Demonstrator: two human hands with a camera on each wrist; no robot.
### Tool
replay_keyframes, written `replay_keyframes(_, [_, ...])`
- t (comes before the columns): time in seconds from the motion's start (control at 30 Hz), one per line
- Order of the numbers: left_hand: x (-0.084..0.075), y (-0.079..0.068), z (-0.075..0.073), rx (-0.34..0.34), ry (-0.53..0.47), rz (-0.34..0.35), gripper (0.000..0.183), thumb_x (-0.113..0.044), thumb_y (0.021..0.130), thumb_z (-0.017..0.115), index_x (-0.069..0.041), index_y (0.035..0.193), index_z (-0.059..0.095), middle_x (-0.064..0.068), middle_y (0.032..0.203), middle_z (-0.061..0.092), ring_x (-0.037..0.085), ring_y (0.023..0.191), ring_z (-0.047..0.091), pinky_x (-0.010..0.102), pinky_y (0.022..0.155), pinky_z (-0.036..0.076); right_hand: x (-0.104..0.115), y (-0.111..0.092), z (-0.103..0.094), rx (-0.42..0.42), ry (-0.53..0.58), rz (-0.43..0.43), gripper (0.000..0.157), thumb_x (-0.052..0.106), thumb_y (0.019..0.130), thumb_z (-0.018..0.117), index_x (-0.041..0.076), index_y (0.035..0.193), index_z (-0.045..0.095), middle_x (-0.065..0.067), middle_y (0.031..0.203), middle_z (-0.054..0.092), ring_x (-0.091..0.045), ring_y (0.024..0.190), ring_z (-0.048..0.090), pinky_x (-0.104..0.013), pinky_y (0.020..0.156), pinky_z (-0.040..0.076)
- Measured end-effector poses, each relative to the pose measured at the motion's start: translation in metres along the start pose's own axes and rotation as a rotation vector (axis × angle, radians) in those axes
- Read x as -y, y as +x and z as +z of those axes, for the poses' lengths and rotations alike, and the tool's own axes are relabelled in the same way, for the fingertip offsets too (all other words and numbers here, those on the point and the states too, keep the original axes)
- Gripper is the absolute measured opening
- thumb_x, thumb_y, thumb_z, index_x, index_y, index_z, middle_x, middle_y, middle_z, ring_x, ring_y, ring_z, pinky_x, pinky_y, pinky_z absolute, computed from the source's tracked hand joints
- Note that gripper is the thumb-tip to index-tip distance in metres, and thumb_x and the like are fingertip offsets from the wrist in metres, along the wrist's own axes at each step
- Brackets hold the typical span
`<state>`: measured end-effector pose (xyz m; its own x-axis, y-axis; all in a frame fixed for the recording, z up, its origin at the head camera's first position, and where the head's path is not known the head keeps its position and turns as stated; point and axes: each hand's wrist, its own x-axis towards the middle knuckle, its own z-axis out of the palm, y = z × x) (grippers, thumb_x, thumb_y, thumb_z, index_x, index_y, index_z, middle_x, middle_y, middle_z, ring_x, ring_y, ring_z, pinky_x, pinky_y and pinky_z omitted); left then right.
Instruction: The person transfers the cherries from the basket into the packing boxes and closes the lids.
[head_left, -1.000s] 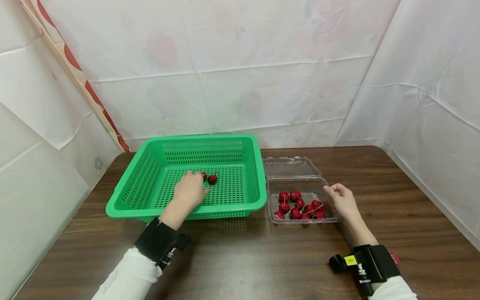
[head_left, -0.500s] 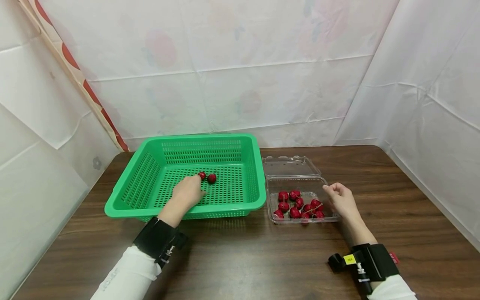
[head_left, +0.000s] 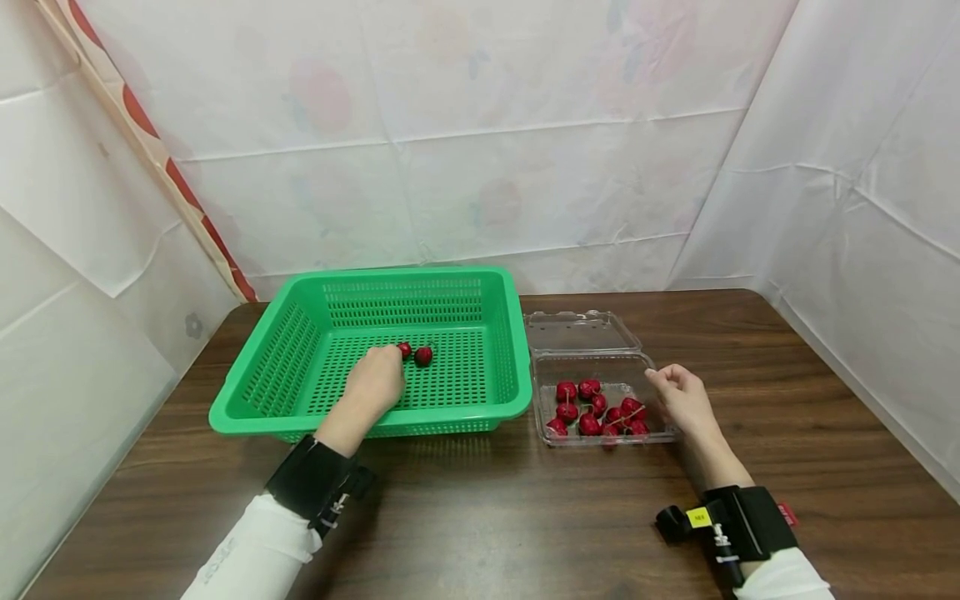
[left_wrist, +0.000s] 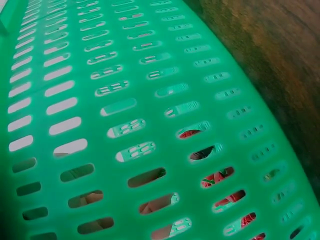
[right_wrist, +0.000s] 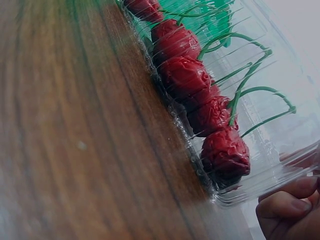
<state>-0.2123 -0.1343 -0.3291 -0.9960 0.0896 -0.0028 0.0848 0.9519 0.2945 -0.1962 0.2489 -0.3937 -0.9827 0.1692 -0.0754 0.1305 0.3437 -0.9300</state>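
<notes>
Inside the green plastic basket (head_left: 480, 392), the left hand (head_left: 373, 380) reaches down near the floor with its back to the head camera. Two red cherries (head_left: 423, 357) lie just beyond its fingers, which are hidden from above. In the left wrist view, the slotted basket wall (left_wrist: 120, 120) covers most of the scene; bits of finger (left_wrist: 155, 204) and red cherry (left_wrist: 217, 177) show through the slots. Whether the fingers hold a cherry is unclear. The right hand (head_left: 684, 400) pinches the right rim of a clear clamshell box (head_left: 551, 367) holding several cherries (right_wrist: 185, 77) with green stems.
The box's lid (head_left: 581, 333) lies open toward the back. Basket and box stand side by side on a dark wooden table (head_left: 480, 517). Pale curtains (head_left: 465, 150) hang behind the table and on both sides.
The left hand has drawn back slightly and its fingers have tucked in, showing more of the cherry it partly covered. The right hand and the box have stayed put.
</notes>
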Motion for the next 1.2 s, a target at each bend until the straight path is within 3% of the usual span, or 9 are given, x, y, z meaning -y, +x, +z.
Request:
replay_keyframes(0.2, [0.0005, -0.0008, -0.0004, -0.036, -0.043, 0.016, 0.042, 0.007, 0.084, 0.044, -0.015, 0.057, 0.02, -0.001, 0.058, 0.01, 0.012, 0.051, 0.01, 0.025, 0.046, 0.014, -0.0006, 0.0003, -0.0002, 0.001, 0.008, -0.001, 0.029, 0.029, 0.092, 0.047, 0.002, 0.084, 0.041, 0.004, 0.05, 0.033, -0.008, 0.043, 0.033, -0.024, 0.04, 0.032])
replay_keyframes(0.33, [0.0013, -0.0011, -0.0013, -0.063, -0.09, 0.014, 0.033, 0.006, 0.083, 0.051, -0.007, 0.053, 0.047, 0.002, 0.054, 0.039, 0.011, 0.047, 0.03, 0.024, 0.045, 0.025, -0.0007, 0.0007, -0.0003, 0.0, 0.008, -0.004, 0.028, 0.029, 0.092, 0.047, 0.002, 0.084, 0.041, 0.003, 0.05, 0.033, -0.008, 0.042, 0.033, -0.024, 0.04, 0.032])
replay_keyframes(0.43, [0.0026, -0.0017, -0.0018, -0.079, -0.132, 0.02, 0.018, 0.007, 0.081, 0.055, -0.001, 0.068, 0.064, 0.014, 0.078, 0.062, 0.019, 0.058, 0.052, 0.027, 0.049, 0.031, -0.0002, 0.0006, -0.0003, 0.0, 0.009, -0.007, 0.028, 0.028, 0.092, 0.047, 0.002, 0.084, 0.041, 0.003, 0.05, 0.033, -0.007, 0.042, 0.032, -0.024, 0.039, 0.032])
replay_keyframes(0.67, [0.0048, -0.0037, -0.0015, -0.118, -0.21, 0.051, 0.011, 0.007, 0.081, 0.056, 0.004, 0.082, 0.067, 0.019, 0.087, 0.063, 0.03, 0.076, 0.058, 0.03, 0.057, 0.041, -0.0005, 0.0002, 0.0003, 0.001, 0.016, -0.018, 0.026, 0.026, 0.092, 0.047, 0.002, 0.083, 0.041, 0.004, 0.05, 0.033, -0.007, 0.041, 0.032, -0.023, 0.039, 0.031])
replay_keyframes(0.97, [0.0081, -0.0041, -0.0013, -0.151, -0.313, 0.042, 0.008, 0.002, 0.082, 0.058, 0.002, 0.082, 0.066, 0.014, 0.08, 0.063, 0.021, 0.063, 0.055, 0.029, 0.052, 0.039, -0.0003, -0.0003, 0.0014, 0.001, 0.043, -0.014, 0.026, 0.027, 0.092, 0.048, 0.003, 0.083, 0.041, 0.005, 0.048, 0.032, -0.006, 0.04, 0.03, -0.022, 0.038, 0.03])
replay_keyframes(1.2, [0.0083, -0.0058, -0.0036, -0.156, -0.45, 0.064, 0.008, -0.003, 0.083, 0.06, 0.002, 0.083, 0.066, 0.009, 0.07, 0.062, 0.019, 0.061, 0.056, 0.029, 0.051, 0.04, 0.0002, -0.0005, 0.0012, -0.002, 0.044, -0.016, 0.027, 0.026, 0.092, 0.048, 0.003, 0.082, 0.041, 0.005, 0.048, 0.032, -0.006, 0.04, 0.03, -0.022, 0.038, 0.03])
